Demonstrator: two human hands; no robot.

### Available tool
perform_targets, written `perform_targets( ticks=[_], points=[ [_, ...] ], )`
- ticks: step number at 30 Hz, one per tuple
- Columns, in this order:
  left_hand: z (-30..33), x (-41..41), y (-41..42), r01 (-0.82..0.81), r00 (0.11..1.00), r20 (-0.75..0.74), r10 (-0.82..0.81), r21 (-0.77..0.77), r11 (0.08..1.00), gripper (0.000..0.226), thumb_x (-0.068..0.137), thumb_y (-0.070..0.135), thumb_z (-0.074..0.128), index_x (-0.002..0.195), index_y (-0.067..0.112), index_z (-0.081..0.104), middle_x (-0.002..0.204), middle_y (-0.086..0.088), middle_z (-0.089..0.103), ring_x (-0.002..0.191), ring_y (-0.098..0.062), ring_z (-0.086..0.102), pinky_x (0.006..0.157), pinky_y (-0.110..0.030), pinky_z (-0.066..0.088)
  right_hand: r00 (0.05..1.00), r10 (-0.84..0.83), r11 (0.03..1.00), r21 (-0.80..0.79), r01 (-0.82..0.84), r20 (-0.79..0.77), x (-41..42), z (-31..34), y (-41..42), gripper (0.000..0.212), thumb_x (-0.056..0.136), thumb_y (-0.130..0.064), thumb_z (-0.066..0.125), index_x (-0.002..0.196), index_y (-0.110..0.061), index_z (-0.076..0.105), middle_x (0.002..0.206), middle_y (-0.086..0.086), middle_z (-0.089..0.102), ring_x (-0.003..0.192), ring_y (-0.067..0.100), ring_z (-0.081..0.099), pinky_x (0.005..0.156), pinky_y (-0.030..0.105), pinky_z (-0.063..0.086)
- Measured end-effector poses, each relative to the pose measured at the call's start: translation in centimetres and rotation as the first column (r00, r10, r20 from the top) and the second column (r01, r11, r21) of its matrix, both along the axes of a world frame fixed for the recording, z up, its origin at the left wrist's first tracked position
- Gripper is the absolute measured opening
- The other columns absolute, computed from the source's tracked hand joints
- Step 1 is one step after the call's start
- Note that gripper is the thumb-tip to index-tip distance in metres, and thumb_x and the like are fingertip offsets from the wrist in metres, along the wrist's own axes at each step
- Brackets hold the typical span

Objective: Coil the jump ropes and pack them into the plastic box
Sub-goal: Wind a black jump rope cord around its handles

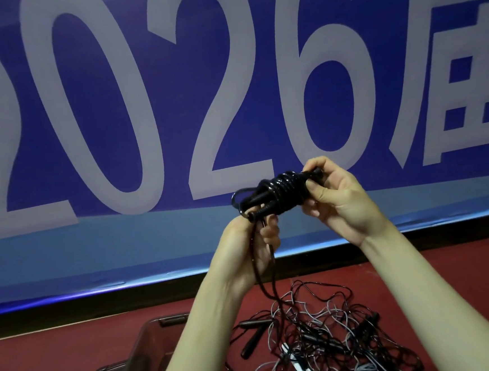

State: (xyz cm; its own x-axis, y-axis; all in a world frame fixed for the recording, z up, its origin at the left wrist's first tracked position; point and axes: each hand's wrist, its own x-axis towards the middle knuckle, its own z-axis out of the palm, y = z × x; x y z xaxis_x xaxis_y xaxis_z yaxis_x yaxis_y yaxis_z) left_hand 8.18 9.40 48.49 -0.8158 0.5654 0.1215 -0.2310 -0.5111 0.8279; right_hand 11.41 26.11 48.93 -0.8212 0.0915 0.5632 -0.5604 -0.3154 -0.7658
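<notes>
I see my right hand (336, 195) gripping the shiny black coiled jump rope (279, 191) up high. My left hand (253, 237) holds its loose end, I think. The clear plastic box (150, 348) sits below.

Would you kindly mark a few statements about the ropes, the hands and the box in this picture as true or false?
1. The right hand holds a black coiled rope. True.
2. The left hand hangs idle, holding nothing. False: its grip is on the rope's loose strand below the coil.
3. A tangled pile of ropes lies on the red floor. True.
4. The coiled rope already lies in the box. False: it is held up in the air before the blue banner.
5. The box stands to the right of the pile. False: it is on the left.
</notes>
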Motion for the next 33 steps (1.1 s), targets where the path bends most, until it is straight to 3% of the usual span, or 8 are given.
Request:
perform_targets(
  ticks=[5, 9, 14, 17, 20, 23, 26, 33],
  points=[
    [-0.8, 0.3, 0.9, -0.098, 0.989, -0.128, 0.08, -0.145, 0.985, 0.025, 0.104, 0.019, 0.033, 0.085, 0.014, 0.048, 0.058, 0.001, 0.051, 0.045, -0.008, 0.039, 0.042, -0.016, 0.035, 0.98, -0.196, 0.979, -0.05, 0.197, 0.024, -0.2, 0.0, -0.6, 0.022, 0.091, 0.01, 0.049, 0.091, -0.012, 0.054, 0.082, 0.006, 0.056, 0.061, 0.014, 0.05, 0.047, 0.022, 0.039],
    [-1.3, 0.3, 1.2, -0.312, 0.909, -0.37, 0.194, -0.293, 0.904, 0.032, 0.105, 0.022, 0.034, 0.084, 0.012, 0.055, 0.053, 0.006, 0.045, 0.044, -0.008, 0.037, 0.044, -0.019, 0.034, 0.924, -0.381, 0.924, -0.012, 0.381, -0.02, -0.2, 0.1, -1.8, 0.028, 0.092, 0.013, 0.05, 0.089, -0.014, 0.056, 0.075, -0.003, 0.059, 0.059, 0.014, 0.05, 0.046, 0.022, 0.04],
    [-0.8, -0.2, 0.0, -0.602, 0.687, -0.71, 0.156, -0.434, 0.67, 0.026, 0.101, 0.021, 0.039, 0.09, 0.013, 0.061, 0.058, 0.005, 0.046, 0.05, -0.012, 0.038, 0.05, -0.026, 0.031, 0.822, -0.561, 0.823, 0.042, 0.567, -0.095, -0.6, -0.4, -3.3, 0.027, 0.09, 0.01, 0.054, 0.088, -0.017, 0.055, 0.076, -0.007, 0.058, 0.058, 0.015, 0.05, 0.05, 0.026, 0.044],
    [-0.9, -0.3, -0.9, -0.757, 0.504, -0.864, -0.002, -0.443, 0.48, 0.023, 0.099, 0.026, 0.044, 0.091, 0.008, 0.055, 0.073, -0.002, 0.057, 0.066, -0.021, 0.055, 0.061, -0.033, 0.043, 0.771, -0.621, 0.762, 0.119, 0.636, -0.142, -0.9, -0.9, -3.8, 0.031, 0.09, 0.008, 0.056, 0.086, -0.022, 0.055, 0.071, -0.012, 0.059, 0.055, 0.012, 0.05, 0.052, 0.027, 0.046],
    [-0.6, -0.6, -1.9, -0.81, 0.463, -0.883, -0.07, -0.454, 0.371, 0.025, 0.097, 0.024, 0.045, 0.081, 0.007, 0.054, 0.078, -0.012, 0.063, 0.073, -0.032, 0.06, 0.067, -0.042, 0.051, 0.723, -0.657, 0.693, 0.207, 0.69, -0.212, -0.9, -1.5, -4.2, 0.032, 0.089, 0.006, 0.06, 0.085, -0.025, 0.054, 0.069, -0.012, 0.058, 0.056, 0.007, 0.052, 0.056, 0.024, 0.046],
    [-0.1, -0.7, -2.8, -0.8, 0.483, -0.869, -0.106, -0.488, 0.349, 0.029, 0.096, 0.026, 0.048, 0.075, 0.008, 0.058, 0.072, -0.009, 0.067, 0.065, -0.022, 0.061, 0.061, -0.034, 0.05, 0.679, -0.675, 0.619, 0.28, 0.734, -0.288, -0.7, -1.7, -4.7, 0.03, 0.089, 0.005, 0.061, 0.087, -0.025, 0.053, 0.072, -0.013, 0.059, 0.061, 0.002, 0.056, 0.06, 0.015, 0.045],
    [0.2, -0.8, -3.6, -0.82, 0.454, -0.886, -0.096, -0.457, 0.343, 0.03, 0.096, 0.032, 0.049, 0.079, 0.012, 0.063, 0.069, -0.007, 0.065, 0.066, -0.026, 0.06, 0.064, -0.038, 0.052, 0.717, -0.65, 0.659, 0.282, 0.697, -0.252, -0.4, -1.4, -4.2, 0.031, 0.09, 0.004, 0.061, 0.086, -0.026, 0.053, 0.073, -0.012, 0.059, 0.059, 0.002, 0.054, 0.058, 0.015, 0.045],
    [1.3, -1.0, -4.9, -0.846, 0.282, -0.938, -0.202, -0.342, 0.41, 0.024, 0.097, 0.034, 0.051, 0.083, 0.016, 0.058, 0.062, 0.0, 0.051, 0.061, -0.027, 0.047, 0.058, -0.037, 0.041, 0.77, -0.605, 0.706, 0.309, 0.637, -0.203, 0.9, 0.0, -2.2, 0.03, 0.09, 0.007, 0.059, 0.086, -0.022, 0.054, 0.064, -0.013, 0.058, 0.052, 0.013, 0.048, 0.054, 0.025, 0.047]
  ],
)
